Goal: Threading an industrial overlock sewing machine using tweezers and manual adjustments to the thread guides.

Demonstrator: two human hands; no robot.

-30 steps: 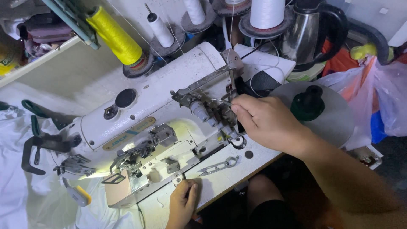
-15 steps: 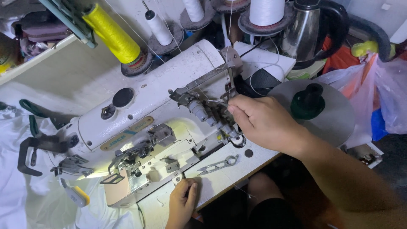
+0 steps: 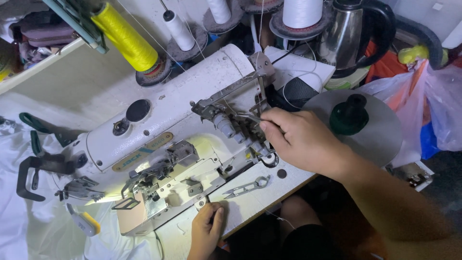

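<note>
A white industrial sewing machine (image 3: 163,120) lies across the table. My right hand (image 3: 301,139) reaches over it and pinches thin metal tweezers (image 3: 248,116) at the thread tension discs (image 3: 224,123) on the machine's front. My left hand (image 3: 207,228) rests on the table edge below the machine, fingertips by a small round part under the needle area (image 3: 144,192). Thread snips (image 3: 246,187) lie on the table between my two hands.
A yellow thread cone (image 3: 125,36) and white spools (image 3: 301,12) stand behind the machine. A steel kettle (image 3: 349,33) and a round metal plate with a dark green knob (image 3: 349,115) are at right. White fabric (image 3: 19,216) lies at left, plastic bags (image 3: 433,106) at far right.
My right hand has shifted slightly up and left along the tension assembly with the tweezers. My left hand stays at the table edge.
</note>
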